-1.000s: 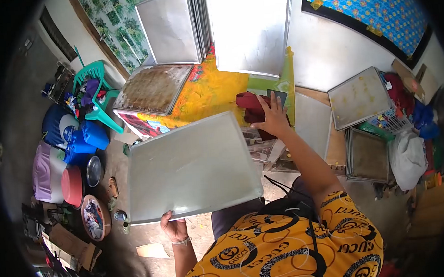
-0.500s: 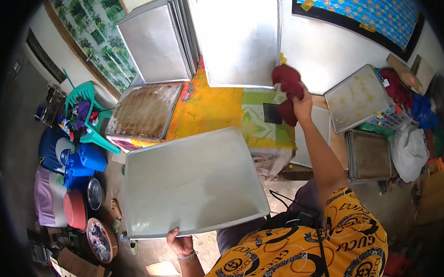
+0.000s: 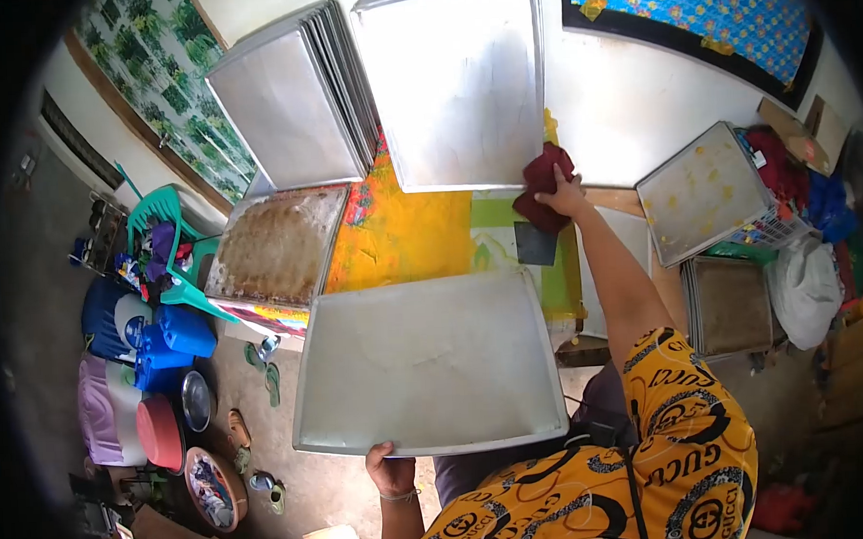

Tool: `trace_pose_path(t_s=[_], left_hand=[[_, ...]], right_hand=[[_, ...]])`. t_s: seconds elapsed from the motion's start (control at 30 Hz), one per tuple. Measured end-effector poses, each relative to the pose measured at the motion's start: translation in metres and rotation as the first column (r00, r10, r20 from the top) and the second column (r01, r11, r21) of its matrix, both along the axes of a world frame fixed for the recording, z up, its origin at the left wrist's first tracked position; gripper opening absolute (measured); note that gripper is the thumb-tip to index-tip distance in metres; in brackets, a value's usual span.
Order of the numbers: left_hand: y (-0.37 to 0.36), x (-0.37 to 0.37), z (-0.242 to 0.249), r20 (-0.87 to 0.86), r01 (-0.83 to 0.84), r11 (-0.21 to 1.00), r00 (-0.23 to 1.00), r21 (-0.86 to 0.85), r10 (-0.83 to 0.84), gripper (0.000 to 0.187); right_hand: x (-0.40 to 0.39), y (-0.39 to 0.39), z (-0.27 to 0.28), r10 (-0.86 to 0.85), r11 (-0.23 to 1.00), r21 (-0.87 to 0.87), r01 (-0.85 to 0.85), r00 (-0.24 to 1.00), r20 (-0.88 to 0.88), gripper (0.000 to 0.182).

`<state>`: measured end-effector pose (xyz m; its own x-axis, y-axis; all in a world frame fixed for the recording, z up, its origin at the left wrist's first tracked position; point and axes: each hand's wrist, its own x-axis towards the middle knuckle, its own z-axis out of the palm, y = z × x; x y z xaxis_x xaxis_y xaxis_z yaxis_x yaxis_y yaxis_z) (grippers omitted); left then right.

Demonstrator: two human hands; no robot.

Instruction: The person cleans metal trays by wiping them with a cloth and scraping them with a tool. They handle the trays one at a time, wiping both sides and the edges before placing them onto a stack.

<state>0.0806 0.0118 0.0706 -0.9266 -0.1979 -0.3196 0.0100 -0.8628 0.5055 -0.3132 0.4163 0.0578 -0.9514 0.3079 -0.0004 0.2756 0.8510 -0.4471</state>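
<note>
My left hand (image 3: 392,471) grips the near edge of a metal baking tray (image 3: 426,366), thumb on top and fingers beneath. The tray's far edge lies over the near side of the table. In my right hand (image 3: 565,198) is a bunched dark red cloth (image 3: 537,215), above the table's right side. Just below the cloth is a dark square piece (image 3: 536,244) on the green and white table covering. Behind the cloth, a pale stack of upright trays (image 3: 453,95) leans on the wall.
More upright trays (image 3: 275,103) lean at the back left. A stained brown tray (image 3: 274,245) lies on the yellow table cover (image 3: 406,237). On the right are a yellow-spotted tray (image 3: 708,195), stacked dark trays (image 3: 731,303) and a white sack (image 3: 804,294). Blue jugs (image 3: 173,343) stand left.
The held tray has moved right in view. My right hand and the red cloth have shifted slightly left and down, with the cloth now more bunched. The whole view has also shifted a little.
</note>
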Motion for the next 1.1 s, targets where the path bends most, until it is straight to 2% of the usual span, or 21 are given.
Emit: trace_pose_path(t_s=[0.07, 0.1, 0.17, 0.23, 0.33, 0.43, 0.53, 0.63, 0.73, 0.77, 0.83, 0.9, 0.97, 1.0, 1.03, 1.07, 1.1], left_hand=[[-0.001, 0.004, -0.002, 0.002, 0.001, 1.0, 1.0, 0.018, -0.001, 0.049], [-0.001, 0.006, -0.001, -0.011, -0.012, 1.0, 1.0, 0.02, 0.012, 0.049], [0.0, 0.009, 0.0, -0.04, -0.042, 0.999, 0.998, 0.023, 0.042, 0.05], [0.0, 0.013, -0.001, -0.027, -0.069, 0.997, 0.997, 0.04, 0.07, 0.05], [0.004, 0.013, 0.002, -0.033, -0.112, 0.993, 0.993, 0.028, 0.113, 0.052], [0.008, 0.019, 0.01, -0.034, -0.13, 0.991, 0.991, 0.003, 0.13, 0.052], [0.009, 0.024, 0.009, -0.067, -0.123, 0.992, 0.99, 0.005, 0.123, 0.051], [0.008, 0.023, 0.002, -0.062, -0.104, 0.994, 0.993, 0.022, 0.105, 0.049], [0.013, 0.013, -0.012, -0.095, -0.05, 0.997, 0.994, 0.058, 0.055, 0.047], [0.017, 0.008, -0.015, -0.112, -0.025, 0.997, 0.993, 0.072, 0.033, 0.047], [0.023, -0.001, -0.026, -0.123, 0.015, 0.996, 0.992, 0.093, -0.003, 0.046], [0.03, -0.017, -0.044, -0.116, 0.045, 0.992, 0.993, 0.114, -0.032, 0.044], [0.037, -0.034, -0.071, -0.115, 0.124, 0.979, 0.988, 0.165, -0.106, 0.043], [0.043, -0.039, -0.078, -0.113, 0.163, 0.968, 0.983, 0.192, -0.143, 0.042], [0.052, -0.042, -0.077, -0.087, 0.162, 0.96, 0.986, 0.229, -0.145, 0.042], [0.064, -0.045, -0.074, -0.059, 0.16, 0.951, 0.987, 0.265, -0.15, 0.042], [0.075, -0.048, -0.074, -0.028, 0.158, 0.94, 0.987, 0.302, -0.156, 0.041]], right_hand=[[0.024, -0.017, 0.019, -0.082, 0.993, 0.075, 0.093, 0.988, -0.132, 0.079], [0.038, -0.019, 0.009, 0.037, 0.999, 0.014, -0.034, 0.946, -0.322, 0.072], [0.083, -0.041, -0.007, 0.162, 0.987, 0.072, -0.146, 0.912, -0.376, 0.073], [0.131, -0.058, -0.021, 0.369, 0.917, 0.284, -0.281, 0.869, -0.331, 0.064], [0.153, -0.053, -0.042, 0.572, 0.809, 0.231, -0.541, 0.816, -0.09, 0.055], [0.178, -0.042, -0.027, 0.609, 0.765, 0.217, -0.607, 0.791, 0.067, 0.054], [0.223, -0.024, -0.008, 0.678, 0.676, 0.312, -0.668, 0.729, 0.091, 0.052], [0.254, 0.001, -0.027, 0.703, 0.651, 0.424, -0.63, 0.71, -0.025, 0.049], [0.271, 0.026, -0.045, 0.627, 0.758, 0.395, -0.519, 0.747, -0.221, 0.053], [0.276, 0.034, -0.044, 0.575, 0.804, 0.345, -0.485, 0.781, -0.243, 0.044], [0.291, 0.05, -0.04, 0.34, 0.94, 0.097, -0.327, 0.874, -0.348, 0.035], [0.299, 0.071, -0.037, 0.06, 0.966, -0.208, -0.154, 0.914, -0.402, 0.03], [0.305, 0.093, -0.034, -0.238, 0.848, -0.531, 0.004, 0.897, -0.373, 0.028], [0.311, 0.095, -0.024, -0.309, 0.609, -0.79, -0.074, 0.895, -0.322, 0.029], [0.32, 0.096, -0.003, -0.36, 0.291, -0.946, -0.143, 0.9, -0.247, 0.031], [0.33, 0.095, 0.02, -0.383, -0.065, -0.979, -0.196, 0.91, -0.157, 0.033], [0.337, 0.092, 0.038, -0.306, -0.157, -0.973, -0.167, 0.945, -0.112, 0.041]])
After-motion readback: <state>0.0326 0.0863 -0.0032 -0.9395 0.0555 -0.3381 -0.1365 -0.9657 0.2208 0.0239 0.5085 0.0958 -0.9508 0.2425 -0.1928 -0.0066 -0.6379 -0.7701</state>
